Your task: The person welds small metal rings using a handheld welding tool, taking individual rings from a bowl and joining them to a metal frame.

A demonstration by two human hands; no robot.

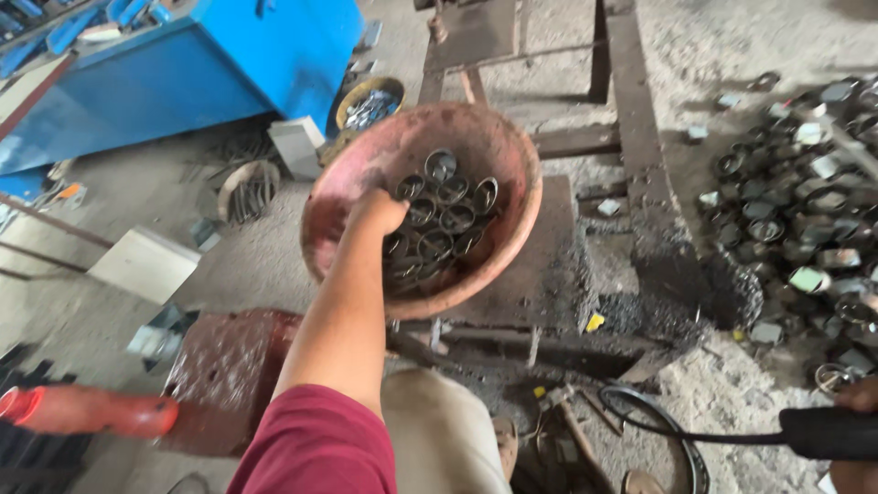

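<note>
- Head view: a work floor strewn with grit; a blue machine housing (183, 64) stands at upper left, a rusty steel frame (631, 119) runs up the middle and right.
- A heap of short metal rings and square offcuts (805, 210) lies on the floor at right, well apart from the bowl.
- A smaller yellow-rimmed bowl (369, 102) with metal pieces sits behind, near the blue housing; a round wire basket (249, 189) lies to its left.
- A rust-red metal block (229, 375) stands at lower left, with a red handle (87, 412) just beside it.
- The reddish round bowl (430, 146) rests tilted on the table (558, 265), a dark, dirt-caked steel plate.
- The bowl holds metal rings (453, 215) piled in its lower half.
- The left hand (375, 212) reaches over the near rim into the bowl, its grip turned down onto the rings; whether the fingers are pinching a ring or spread cannot be told, as the back of the hand covers them.
- The right hand (860, 398) is cut off at the right edge; its grip is pressed around a black handle (828, 432) with a black cable (658, 425) looping from it.
- The red sleeve (315, 444) and a knee hide the floor at bottom centre.
</note>
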